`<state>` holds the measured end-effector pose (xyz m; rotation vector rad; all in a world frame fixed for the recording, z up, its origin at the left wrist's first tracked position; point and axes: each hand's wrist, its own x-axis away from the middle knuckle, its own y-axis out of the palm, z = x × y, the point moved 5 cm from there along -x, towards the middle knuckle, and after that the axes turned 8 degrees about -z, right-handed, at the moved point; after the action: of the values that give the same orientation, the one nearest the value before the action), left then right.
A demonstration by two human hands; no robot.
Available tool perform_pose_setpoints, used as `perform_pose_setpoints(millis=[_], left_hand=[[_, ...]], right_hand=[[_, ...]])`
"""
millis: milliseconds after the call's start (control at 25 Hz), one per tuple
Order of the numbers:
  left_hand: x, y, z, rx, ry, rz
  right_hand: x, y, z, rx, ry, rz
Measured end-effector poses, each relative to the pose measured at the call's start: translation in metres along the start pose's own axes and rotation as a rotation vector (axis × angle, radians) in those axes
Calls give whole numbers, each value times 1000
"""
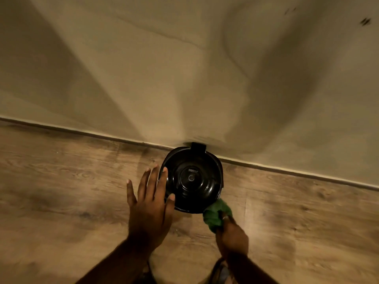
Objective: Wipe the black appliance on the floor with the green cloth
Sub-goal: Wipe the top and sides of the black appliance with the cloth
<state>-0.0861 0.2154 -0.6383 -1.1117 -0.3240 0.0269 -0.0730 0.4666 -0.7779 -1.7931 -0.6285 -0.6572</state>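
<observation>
A round black appliance (191, 178) with a glossy lid stands on the wooden floor, its back against the wall. My left hand (150, 206) is spread flat, fingers apart, with the index finger and thumb resting on the appliance's left rim. My right hand (231, 235) grips a bunched green cloth (216, 215), which presses against the appliance's lower right edge.
A beige wall (184, 68) rises right behind the appliance, meeting the wood-look floor (71, 201) along a thin skirting line (82, 133). Open floor lies to the left and right of the appliance. Part of my foot shows at the bottom edge.
</observation>
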Motion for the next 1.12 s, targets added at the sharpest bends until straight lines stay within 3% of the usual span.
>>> perform_pose_setpoints(millis=[160, 280, 600, 760, 880, 1120], left_hand=[[5, -7, -10, -23, -14, 4], [7, -12, -17, -37, -29, 4], [15, -21, -51, 0, -109, 102], [18, -16, -59, -15, -127, 89], [19, -17, -63, -26, -130, 67], [15, -18, -63, -28, -120, 58]], right_hand=[[26, 55, -57, -79, 35, -122], [24, 72, -118, -67, -93, -139], [-23, 2, -179, -48, -427, 135], [-51, 5, -205, 115, -442, -13], [-42, 39, -198, 237, -497, -175], [-16, 31, -106, 202, -471, -179]])
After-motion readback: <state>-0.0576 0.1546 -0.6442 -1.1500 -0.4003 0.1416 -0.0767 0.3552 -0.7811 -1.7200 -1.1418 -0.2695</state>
